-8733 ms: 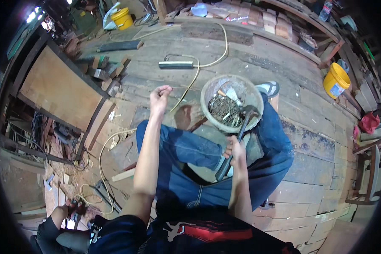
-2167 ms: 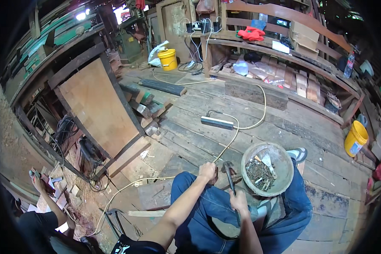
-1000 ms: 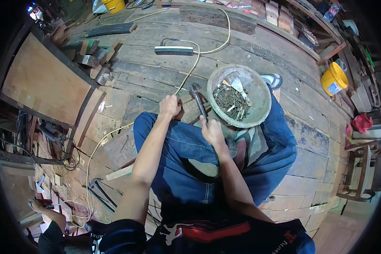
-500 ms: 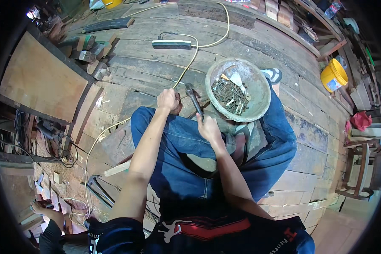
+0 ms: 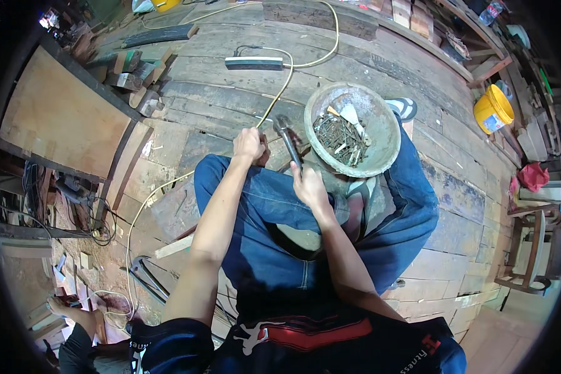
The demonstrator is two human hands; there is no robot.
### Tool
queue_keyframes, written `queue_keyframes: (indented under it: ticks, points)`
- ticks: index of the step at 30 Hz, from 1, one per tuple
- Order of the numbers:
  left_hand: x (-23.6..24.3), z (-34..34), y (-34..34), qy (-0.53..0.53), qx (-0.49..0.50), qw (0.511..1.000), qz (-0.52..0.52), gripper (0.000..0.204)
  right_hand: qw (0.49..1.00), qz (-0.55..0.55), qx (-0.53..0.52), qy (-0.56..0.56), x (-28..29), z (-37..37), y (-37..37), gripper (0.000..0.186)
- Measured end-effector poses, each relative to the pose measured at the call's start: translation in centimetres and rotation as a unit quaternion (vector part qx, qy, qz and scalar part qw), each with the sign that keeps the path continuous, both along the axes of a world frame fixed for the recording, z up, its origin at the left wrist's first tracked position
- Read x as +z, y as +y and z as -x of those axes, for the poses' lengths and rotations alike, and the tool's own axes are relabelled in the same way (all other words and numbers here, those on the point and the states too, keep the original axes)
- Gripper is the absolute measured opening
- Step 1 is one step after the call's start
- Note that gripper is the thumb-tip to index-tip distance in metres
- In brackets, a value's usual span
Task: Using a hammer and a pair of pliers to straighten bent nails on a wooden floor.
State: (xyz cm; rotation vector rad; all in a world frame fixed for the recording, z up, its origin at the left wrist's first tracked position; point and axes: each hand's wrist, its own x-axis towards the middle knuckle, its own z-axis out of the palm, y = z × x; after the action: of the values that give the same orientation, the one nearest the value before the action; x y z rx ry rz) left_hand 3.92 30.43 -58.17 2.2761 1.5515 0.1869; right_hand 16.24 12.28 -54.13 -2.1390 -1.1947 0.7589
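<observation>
My right hand (image 5: 310, 188) is closed round the handle of a hammer (image 5: 288, 142), its dark head pointing away from me, just left of the bowl. Beside it, my left hand (image 5: 249, 144) is closed with the fingers curled under; what they hold, if anything, is hidden. A thin metal piece shows just beyond that hand, near a yellowish cable (image 5: 277, 100). To the right of the hammer stands a wide, worn grey bowl (image 5: 385, 149) containing many nails (image 5: 341, 138) and a pale flat-bladed piece (image 5: 349, 114). The bowl sits close to my sandalled feet and bent legs.
A dark power strip (image 5: 254, 63) lies on the plank floor ahead. Wood offcuts (image 5: 128, 81) and a large framed panel (image 5: 62, 115) are at left. A yellow bucket (image 5: 493, 109) and a wooden chair frame (image 5: 530, 249) stand at right. Part of another person (image 5: 75, 315) shows lower left.
The hammer head has shifted slightly up and away in the picture, with my right hand still round the handle. My left hand stays in nearly the same place, still closed.
</observation>
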Motion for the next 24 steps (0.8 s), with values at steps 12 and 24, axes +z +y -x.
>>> queue_keyframes:
  ticks: [12,24]
  points:
    - [1.4,-0.6,0.2,-0.010,-0.007,0.999,0.033,0.018,0.999,0.009,0.002,-0.042,-0.8,-0.5,0.7,0.051]
    - [-1.1,-0.1,0.5,-0.026,0.009,0.999,-0.018,0.015,0.997,0.032,-0.051,0.046,0.2,-1.3,0.6,0.055]
